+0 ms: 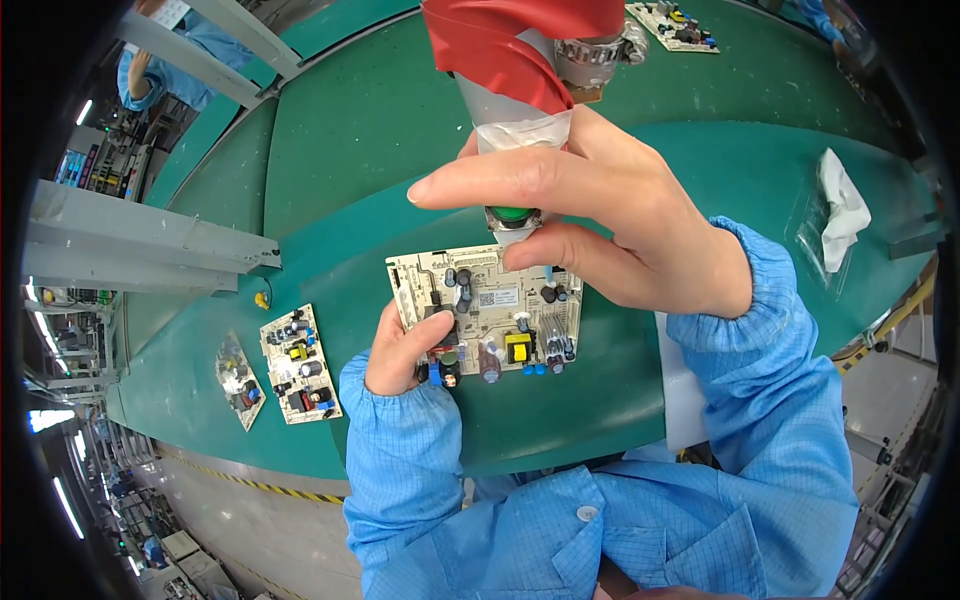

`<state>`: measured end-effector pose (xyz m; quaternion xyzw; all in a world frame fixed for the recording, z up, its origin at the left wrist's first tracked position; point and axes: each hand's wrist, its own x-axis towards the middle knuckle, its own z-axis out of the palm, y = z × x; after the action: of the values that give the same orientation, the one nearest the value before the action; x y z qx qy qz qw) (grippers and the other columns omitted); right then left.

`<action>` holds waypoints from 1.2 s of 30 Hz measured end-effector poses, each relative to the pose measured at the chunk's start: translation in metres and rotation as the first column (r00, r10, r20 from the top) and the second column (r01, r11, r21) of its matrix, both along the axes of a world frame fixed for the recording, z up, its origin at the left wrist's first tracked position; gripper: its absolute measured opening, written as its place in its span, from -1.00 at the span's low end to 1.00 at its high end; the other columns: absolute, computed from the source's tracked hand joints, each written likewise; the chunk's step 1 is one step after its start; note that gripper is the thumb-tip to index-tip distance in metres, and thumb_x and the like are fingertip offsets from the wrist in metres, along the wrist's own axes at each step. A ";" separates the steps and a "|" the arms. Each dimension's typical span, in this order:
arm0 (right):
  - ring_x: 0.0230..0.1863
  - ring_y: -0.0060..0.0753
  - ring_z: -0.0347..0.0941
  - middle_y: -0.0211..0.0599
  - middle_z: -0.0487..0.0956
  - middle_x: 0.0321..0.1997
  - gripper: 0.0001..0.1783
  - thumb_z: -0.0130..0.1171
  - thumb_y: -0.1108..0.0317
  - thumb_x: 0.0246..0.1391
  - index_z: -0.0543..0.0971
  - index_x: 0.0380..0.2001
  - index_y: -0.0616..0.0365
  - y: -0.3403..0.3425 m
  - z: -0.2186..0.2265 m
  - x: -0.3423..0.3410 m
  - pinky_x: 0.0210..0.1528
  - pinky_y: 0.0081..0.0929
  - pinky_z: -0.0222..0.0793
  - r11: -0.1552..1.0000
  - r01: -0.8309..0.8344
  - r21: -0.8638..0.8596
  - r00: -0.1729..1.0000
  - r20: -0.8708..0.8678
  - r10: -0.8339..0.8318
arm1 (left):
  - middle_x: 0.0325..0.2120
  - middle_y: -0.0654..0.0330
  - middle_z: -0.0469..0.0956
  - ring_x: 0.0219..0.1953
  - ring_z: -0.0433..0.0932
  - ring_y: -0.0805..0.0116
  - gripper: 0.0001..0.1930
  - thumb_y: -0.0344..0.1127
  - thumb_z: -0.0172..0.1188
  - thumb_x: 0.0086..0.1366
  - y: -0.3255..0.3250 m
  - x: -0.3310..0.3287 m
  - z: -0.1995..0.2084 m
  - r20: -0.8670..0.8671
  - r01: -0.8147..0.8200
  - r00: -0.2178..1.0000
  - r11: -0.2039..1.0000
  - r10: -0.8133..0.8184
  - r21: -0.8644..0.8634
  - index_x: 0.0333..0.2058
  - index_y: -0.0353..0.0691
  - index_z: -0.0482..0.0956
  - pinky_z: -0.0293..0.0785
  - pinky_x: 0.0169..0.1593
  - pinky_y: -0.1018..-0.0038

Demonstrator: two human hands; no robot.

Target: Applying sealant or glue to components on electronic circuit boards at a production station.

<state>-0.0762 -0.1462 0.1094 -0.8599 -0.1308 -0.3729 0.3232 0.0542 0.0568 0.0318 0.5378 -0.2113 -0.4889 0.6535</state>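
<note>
Green belt (330,150) with four circuit boards, one (487,312) pinched by left hand (400,350); right hand (610,225) gripping one screwdriver (520,90).

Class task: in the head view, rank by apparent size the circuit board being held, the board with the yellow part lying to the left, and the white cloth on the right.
1. Held circuit board, though it sits nearest the camera.
2. White cloth and left board look alike; unranked.

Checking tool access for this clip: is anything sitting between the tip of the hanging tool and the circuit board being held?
Nothing visible. The right hand grips the hanging tool, whose green tip sits just above the top edge of the circuit board. The left hand holds the board's lower left corner, clear of the tip.
</note>
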 end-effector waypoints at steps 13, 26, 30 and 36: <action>-0.19 -0.30 0.37 -0.32 0.38 0.15 -0.30 0.21 0.49 -0.21 0.30 0.11 0.16 -0.004 0.002 0.008 -0.24 -0.53 0.39 0.996 -0.043 -0.073 0.998 0.044 0.047 | -0.11 0.08 0.45 -0.12 0.47 0.30 -0.49 -0.35 0.12 0.08 -0.003 0.005 0.001 0.033 -0.025 0.999 0.998 0.023 0.057 0.03 -0.36 0.28 0.42 -0.05 0.37; -0.02 -0.26 0.27 -0.27 0.24 0.23 -0.24 0.22 0.42 -0.15 0.20 0.19 0.10 -0.007 0.002 -0.008 -0.19 -0.52 0.40 0.994 -0.035 0.101 0.988 -0.146 0.050 | -0.02 0.03 0.40 0.01 0.41 0.16 -0.61 -0.25 -0.10 0.28 -0.094 0.060 -0.028 -0.400 -0.296 0.891 0.942 0.213 -0.158 0.04 -0.28 0.29 0.36 0.06 0.26; 0.00 -0.25 0.27 -0.25 0.24 0.22 -0.24 0.22 0.42 -0.14 0.20 0.19 0.10 0.004 0.006 -0.001 -0.18 -0.51 0.40 0.994 -0.080 0.080 0.988 -0.127 0.089 | -0.01 0.13 0.35 0.02 0.35 0.24 -0.51 -0.21 -0.07 0.29 -0.155 0.114 -0.063 -0.151 -0.301 0.953 0.848 0.261 -0.436 0.13 -0.28 0.15 0.23 0.10 0.35; 0.03 -0.26 0.30 -0.16 0.24 0.20 -0.30 0.17 0.42 -0.11 0.22 0.17 0.12 0.002 0.001 0.009 -0.13 -0.47 0.41 0.989 -0.033 0.141 0.987 -0.149 0.054 | -0.02 -0.09 0.34 -0.06 0.40 0.25 -0.39 -0.32 0.13 0.18 -0.185 0.106 -0.084 0.288 -0.456 0.760 0.794 0.582 -0.402 0.18 -0.23 0.10 0.35 -0.02 0.41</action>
<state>-0.0669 -0.1446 0.1104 -0.8583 -0.0982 -0.3073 0.3991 0.1603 -0.1278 -0.0518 0.5542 -0.2536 -0.1268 0.7826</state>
